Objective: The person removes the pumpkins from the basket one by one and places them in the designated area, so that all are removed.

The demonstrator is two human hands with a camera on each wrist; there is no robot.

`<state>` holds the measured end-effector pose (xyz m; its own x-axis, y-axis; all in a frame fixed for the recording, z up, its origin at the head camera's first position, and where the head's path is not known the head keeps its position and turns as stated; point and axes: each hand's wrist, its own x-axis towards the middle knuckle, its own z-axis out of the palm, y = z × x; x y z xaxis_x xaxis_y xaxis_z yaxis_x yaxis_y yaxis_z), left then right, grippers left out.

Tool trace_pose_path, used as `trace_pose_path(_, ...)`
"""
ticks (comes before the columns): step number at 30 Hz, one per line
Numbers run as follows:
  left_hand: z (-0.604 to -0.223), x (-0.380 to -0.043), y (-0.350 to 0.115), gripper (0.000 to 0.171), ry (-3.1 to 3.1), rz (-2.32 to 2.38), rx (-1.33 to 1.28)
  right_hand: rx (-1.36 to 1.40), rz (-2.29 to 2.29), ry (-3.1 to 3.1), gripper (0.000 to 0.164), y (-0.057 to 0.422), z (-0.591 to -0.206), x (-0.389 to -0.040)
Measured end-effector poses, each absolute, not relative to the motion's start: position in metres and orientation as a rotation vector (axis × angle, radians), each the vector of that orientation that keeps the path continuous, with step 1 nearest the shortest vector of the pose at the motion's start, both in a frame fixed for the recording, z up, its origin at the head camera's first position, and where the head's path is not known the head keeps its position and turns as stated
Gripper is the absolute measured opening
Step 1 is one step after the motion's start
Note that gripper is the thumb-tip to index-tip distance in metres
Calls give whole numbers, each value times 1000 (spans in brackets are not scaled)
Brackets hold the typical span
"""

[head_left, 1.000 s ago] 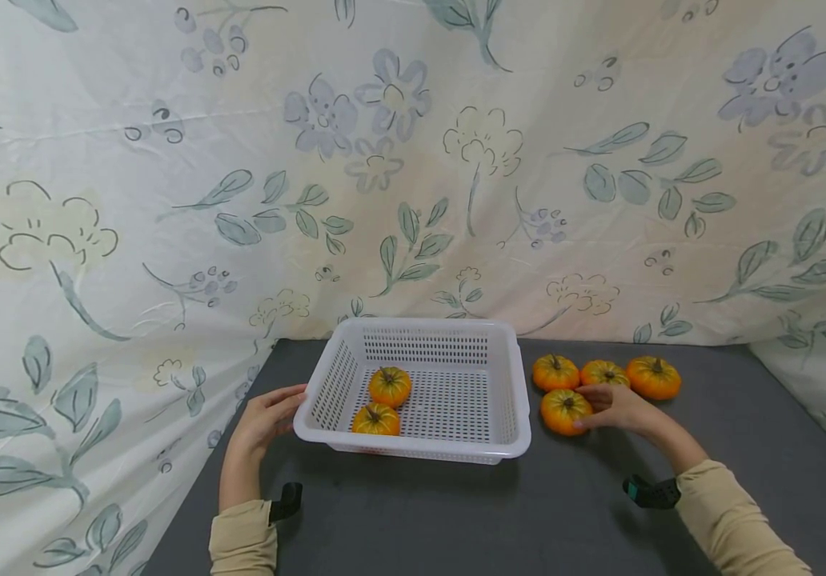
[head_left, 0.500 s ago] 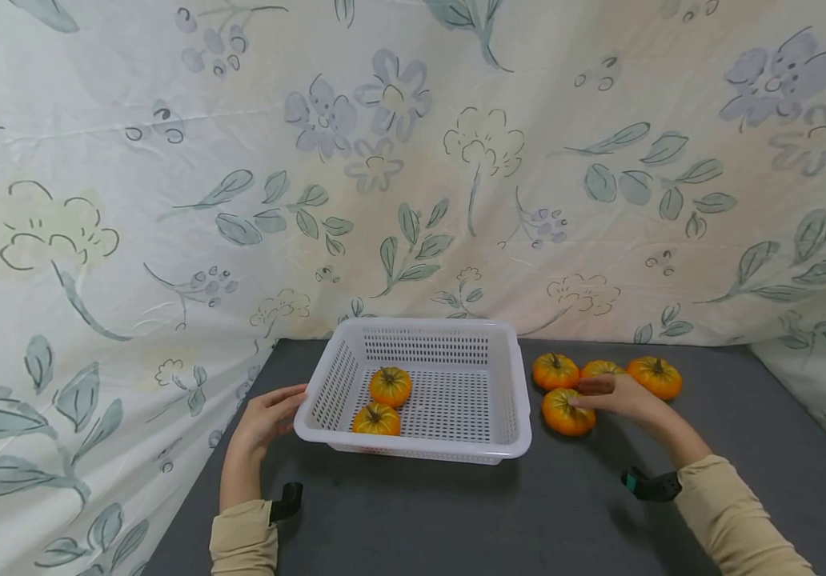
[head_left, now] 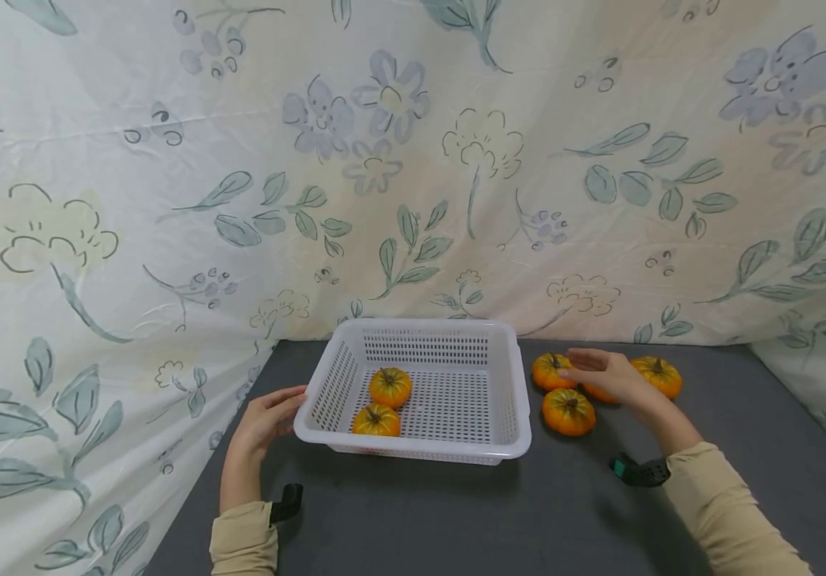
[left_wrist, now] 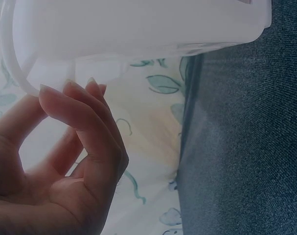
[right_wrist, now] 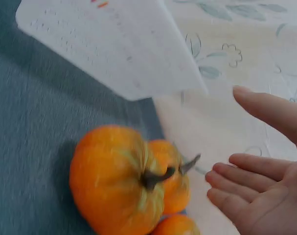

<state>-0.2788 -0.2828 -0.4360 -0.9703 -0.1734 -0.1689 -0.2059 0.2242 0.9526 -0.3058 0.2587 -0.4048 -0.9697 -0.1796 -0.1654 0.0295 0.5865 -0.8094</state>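
Floral cloth [head_left: 413,88] backs a dark tabletop [head_left: 413,524]; left fingers [left_wrist: 82,117] touch the basket [head_left: 420,448].

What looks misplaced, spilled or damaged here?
Nothing stands out. Two pumpkins sit inside the white basket, and four more pumpkins rest on the dark table beside it. No damage shows, though the right hand partly hides some.

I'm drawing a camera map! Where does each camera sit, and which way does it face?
Head: worn on the person's head, facing forward and down at the white basket, pumpkins and flowery cloth; left hand, right hand and sleeves show.
Left wrist: on that wrist, facing the basket's side, dark table and cloth; only the left hand shows.
Right wrist: on that wrist, facing pumpkins and basket; only the right hand shows.
Both wrist views share the basket and cloth.
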Motion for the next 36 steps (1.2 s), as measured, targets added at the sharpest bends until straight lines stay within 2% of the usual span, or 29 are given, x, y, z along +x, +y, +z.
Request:
trace_pose_path(14, -439, -280, -285, 58, 2434, 1902, -382, -370, -1498, 2520, 76, 212, -392, -313)
trace_pose_path(36, -438, -278, -283, 57, 2436, 1913, -368, -385, -1612, 2362, 67, 143, -389, -333)
